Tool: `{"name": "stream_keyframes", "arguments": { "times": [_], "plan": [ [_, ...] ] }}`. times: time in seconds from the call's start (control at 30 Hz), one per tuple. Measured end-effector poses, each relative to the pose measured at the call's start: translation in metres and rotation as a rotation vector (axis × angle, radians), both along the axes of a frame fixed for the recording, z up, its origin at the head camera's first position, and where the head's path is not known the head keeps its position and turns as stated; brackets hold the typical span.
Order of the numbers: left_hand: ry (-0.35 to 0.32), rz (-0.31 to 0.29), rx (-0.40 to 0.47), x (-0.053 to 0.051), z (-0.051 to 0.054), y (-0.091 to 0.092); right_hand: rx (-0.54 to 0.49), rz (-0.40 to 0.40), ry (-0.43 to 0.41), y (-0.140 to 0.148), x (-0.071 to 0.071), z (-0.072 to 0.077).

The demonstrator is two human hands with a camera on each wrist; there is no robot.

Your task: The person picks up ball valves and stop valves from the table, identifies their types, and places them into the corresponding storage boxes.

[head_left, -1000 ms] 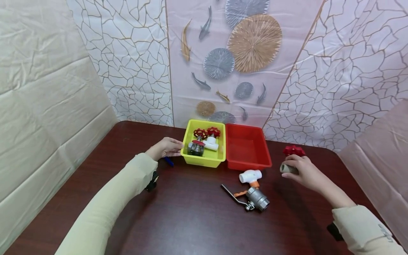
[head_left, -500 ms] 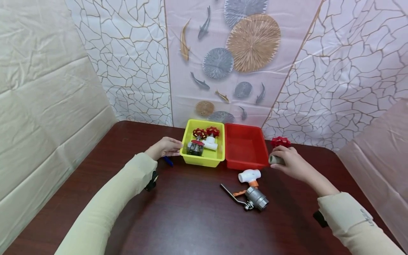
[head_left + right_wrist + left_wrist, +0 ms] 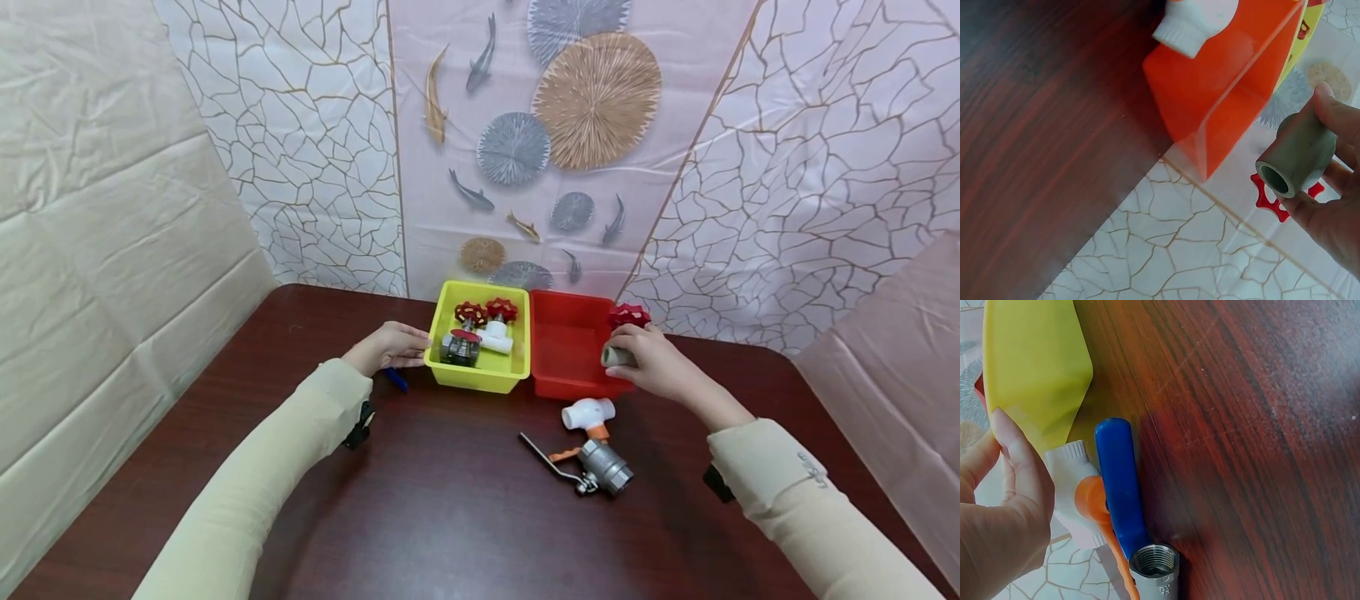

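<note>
The right hand [image 3: 651, 358] grips one gray valve [image 3: 618, 357] at the red bin [image 3: 564, 340]'s right side.
Its pipe body [image 3: 1300, 153] sits between thumb and fingers, long axis roughly sideways, open end facing left, one red handwheel [image 3: 628, 315] beyond; the left hand [image 3: 393, 344] pinches one yellow bin [image 3: 468, 379]'s rim.

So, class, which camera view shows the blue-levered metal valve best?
The left wrist view: the blue-levered metal valve appears close up, lever and threaded opening visible, though the bottom edge crops it. The head view shows only some blue lever beside the left hand; the right wrist view shows none.
</note>
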State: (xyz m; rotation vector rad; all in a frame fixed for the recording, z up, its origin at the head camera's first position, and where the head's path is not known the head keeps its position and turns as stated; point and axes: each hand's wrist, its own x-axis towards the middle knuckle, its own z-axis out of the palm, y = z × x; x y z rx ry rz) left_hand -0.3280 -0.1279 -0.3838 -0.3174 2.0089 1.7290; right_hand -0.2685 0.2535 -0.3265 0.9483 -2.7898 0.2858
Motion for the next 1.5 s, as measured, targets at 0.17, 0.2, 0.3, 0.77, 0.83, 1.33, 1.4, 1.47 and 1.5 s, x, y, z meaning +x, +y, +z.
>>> {"name": "stream_keyframes", "arguments": {
  "times": [0.17,0.2,0.3,0.77,0.83,1.33,1.4,1.47,1.5],
  "plan": [
    [0.012,0.008,-0.013,-0.001,-0.001,0.000,0.028,0.036,-0.032,-0.016,-0.009,-0.001],
    [0.015,0.010,-0.016,-0.001,-0.001,0.000,0.034,0.041,-0.038,-0.019,-0.010,-0.001],
    [0.022,0.012,-0.019,-0.001,-0.001,0.001,0.047,0.043,-0.046,-0.028,-0.015,-0.002],
    [0.001,0.020,-0.020,-0.001,-0.004,0.001,0.034,0.063,-0.084,-0.063,-0.028,0.000],
    [0.002,0.015,-0.021,-0.001,-0.005,0.000,0.034,0.063,-0.090,-0.068,-0.030,-0.001],
    [-0.008,0.028,-0.001,-0.002,-0.003,-0.001,0.005,0.080,-0.156,-0.107,-0.041,-0.007],
    [-0.011,0.028,-0.001,-0.002,-0.002,0.000,-0.003,0.082,-0.171,-0.112,-0.042,-0.006],
    [-0.012,0.029,-0.003,-0.001,-0.002,0.000,-0.004,0.089,-0.182,-0.117,-0.044,-0.006],
    [-0.012,0.029,-0.002,-0.001,-0.002,0.000,-0.006,0.090,-0.193,-0.119,-0.045,-0.007]
  ]
}}
